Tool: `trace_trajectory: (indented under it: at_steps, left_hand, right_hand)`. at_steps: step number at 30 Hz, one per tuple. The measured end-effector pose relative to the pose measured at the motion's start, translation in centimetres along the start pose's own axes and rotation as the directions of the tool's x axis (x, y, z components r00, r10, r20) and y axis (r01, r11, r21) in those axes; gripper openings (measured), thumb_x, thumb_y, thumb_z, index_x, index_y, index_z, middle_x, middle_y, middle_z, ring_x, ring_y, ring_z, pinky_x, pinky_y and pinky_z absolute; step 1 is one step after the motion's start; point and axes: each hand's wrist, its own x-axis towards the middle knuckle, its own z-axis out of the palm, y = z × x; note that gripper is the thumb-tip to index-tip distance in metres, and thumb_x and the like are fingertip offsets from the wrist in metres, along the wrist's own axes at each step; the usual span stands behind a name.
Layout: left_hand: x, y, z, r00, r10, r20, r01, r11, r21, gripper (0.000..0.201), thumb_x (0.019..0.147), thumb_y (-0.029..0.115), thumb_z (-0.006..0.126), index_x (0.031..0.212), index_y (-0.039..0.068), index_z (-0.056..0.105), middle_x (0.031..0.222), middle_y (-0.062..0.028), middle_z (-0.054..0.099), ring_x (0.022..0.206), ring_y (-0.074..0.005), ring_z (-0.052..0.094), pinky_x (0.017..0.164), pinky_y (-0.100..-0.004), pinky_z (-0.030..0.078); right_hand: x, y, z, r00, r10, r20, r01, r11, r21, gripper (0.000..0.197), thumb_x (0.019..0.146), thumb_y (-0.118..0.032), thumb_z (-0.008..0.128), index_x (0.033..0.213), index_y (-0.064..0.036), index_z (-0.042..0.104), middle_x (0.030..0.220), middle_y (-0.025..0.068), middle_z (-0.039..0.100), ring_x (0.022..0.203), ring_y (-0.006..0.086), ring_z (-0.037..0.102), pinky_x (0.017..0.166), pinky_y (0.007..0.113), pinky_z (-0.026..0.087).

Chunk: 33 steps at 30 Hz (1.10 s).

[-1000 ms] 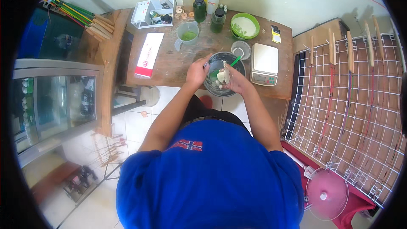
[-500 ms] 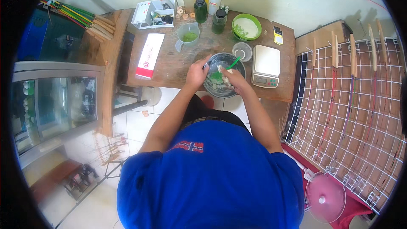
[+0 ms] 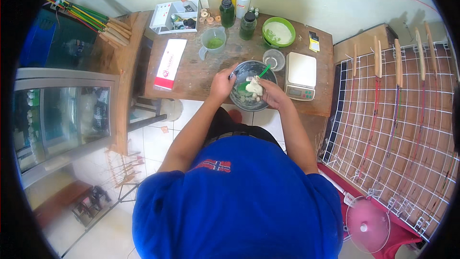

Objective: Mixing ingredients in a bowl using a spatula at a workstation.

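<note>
At the table's near edge sits a grey mixing bowl (image 3: 238, 100), its inside smeared with pale paste and some green. My left hand (image 3: 222, 84) grips the bowl's left rim, thumb on the inside. Inside the bowl, my right hand (image 3: 274, 95) holds a lump of pale, sticky dough (image 3: 254, 88), and its fingers are coated with it. A green-handled utensil (image 3: 264, 71) leans against the far right of the rim; its lower end is hidden by the dough. Just behind the bowl stands a small clear plastic tub (image 3: 273, 59).
Right of the bowl is a digital scale (image 3: 301, 74). Farther back are a green bowl of pale batter (image 3: 279, 32), a measuring jug (image 3: 213, 41), dark jars (image 3: 227, 13) and a white organizer box (image 3: 175, 17). A paper bag (image 3: 170, 64) lies left; a wire rack (image 3: 383, 120) stands right.
My right hand has drawn slightly to the right and turned, and the pale dough lump now shows more fully at its fingers. My left hand keeps its hold on the rim.
</note>
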Motion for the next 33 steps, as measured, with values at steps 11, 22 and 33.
trace_trajectory:
  at_steps: [11,22,33]
  left_hand:
    - [0.2,-0.2,-0.2,1.000,0.015,0.010,-0.014,1.000,-0.018,0.045,0.084,0.004,0.063,0.128,0.009,0.062,0.111,-0.0240,0.066,0.099,-0.0394,0.065,0.088,-0.0418,0.051]
    - [0.6,-0.1,-0.1,1.000,0.015,0.018,-0.014,0.999,-0.052,0.045,0.084,0.005,0.063,0.128,0.009,0.062,0.110,-0.0235,0.066,0.099,-0.0390,0.065,0.087,-0.0411,0.051]
    - [1.0,-2.1,0.2,0.998,0.059,-0.034,-0.060,0.997,-0.039,0.046,0.083,0.009,0.067,0.129,0.014,0.063,0.086,-0.0209,0.066,0.066,-0.0262,0.060,0.068,-0.0364,0.051]
  right_hand:
    - [-1.0,-1.3,2.9,0.988,0.120,0.097,-0.142,0.952,0.272,0.046,0.101,-0.047,0.048,0.111,-0.0042,0.063,0.098,0.0109,0.071,0.080,0.0220,0.071,0.059,0.036,0.060]
    - [1.2,-0.1,0.2,0.969,0.156,-0.192,-0.164,0.986,-0.026,0.044,0.097,-0.050,0.054,0.101,-0.0067,0.062,0.084,0.0030,0.063,0.066,0.0155,0.061,0.052,0.029,0.050]
    - [0.1,-0.4,-1.7,0.990,0.004,0.142,-0.049,0.950,0.310,0.044,0.101,-0.044,0.048,0.114,-0.0040,0.062,0.109,0.0147,0.070,0.083,0.0191,0.070,0.060,0.030,0.057]
